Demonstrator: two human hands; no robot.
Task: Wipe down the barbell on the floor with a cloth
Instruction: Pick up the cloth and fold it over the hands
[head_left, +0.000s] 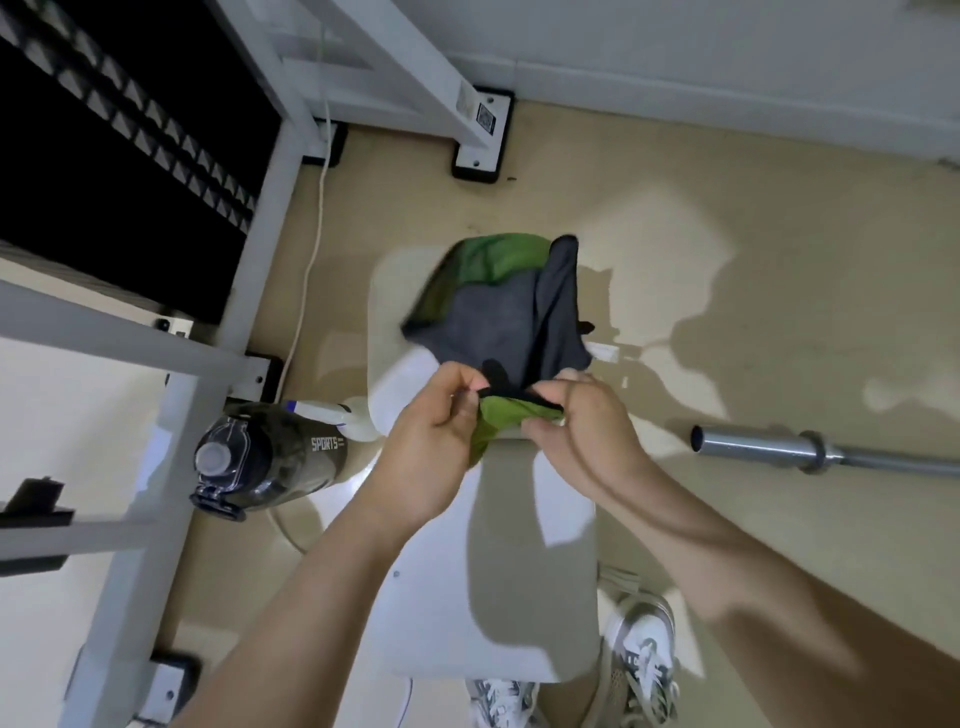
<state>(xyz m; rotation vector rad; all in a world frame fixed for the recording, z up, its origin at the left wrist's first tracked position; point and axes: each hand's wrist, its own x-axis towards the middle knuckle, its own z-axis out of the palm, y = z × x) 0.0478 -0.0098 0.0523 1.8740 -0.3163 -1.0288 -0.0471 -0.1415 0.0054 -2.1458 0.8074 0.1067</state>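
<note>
The wiping itself has not begun, as far as this shows: the work is at the stage of getting the cloth (514, 312) ready. Both hands hold it up in the air above a white stool (493, 597), the left hand (436, 436) pinching its near edge between thumb and fingers, the right hand (592, 431) pinching the same edge just beside it, so each grip is closed on the fabric. The cloth, green on one face and dark grey on the other, hangs bunched and blurred, and looks as if it is being opened out or folded; which of the two I cannot tell. The barbell (769, 447) lies on the floor (779, 260), well short of the floor's far edge along the wall, its bare sleeve end pointing toward the stool and its shaft running off to the right. Nothing touches it, and the cloth is well apart from it. A dark water bottle (270, 457) lies on the floor to the left of the stool, beside a white metal frame (260, 244). Left to do, by my reckoning: bring the cloth down to the bar and rub along its whole visible length, sleeve and shaft alike.
</note>
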